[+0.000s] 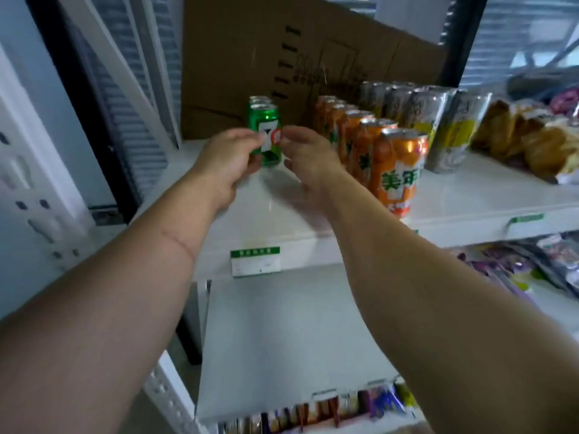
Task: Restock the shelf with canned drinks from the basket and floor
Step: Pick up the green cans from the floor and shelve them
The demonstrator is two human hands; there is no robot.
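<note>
Left hand (227,158) and right hand (308,153) cupped narrowly around front green can (265,139), mid-frame on white shelf (282,220); firm grip not certain. Best to turn label forward, keep upright, align with green row, away from orange cans (369,145) on right.

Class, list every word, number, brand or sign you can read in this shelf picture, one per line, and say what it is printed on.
"7": green drink can between the left hand and right hand.
"美年": front orange drink can; lower characters cut off.
Brown cardboard sheet: dark printing, too blurred.
Green-and-white price tag on white shelf edge: too small.
Silver-and-yellow tall cans: too blurred.
</note>
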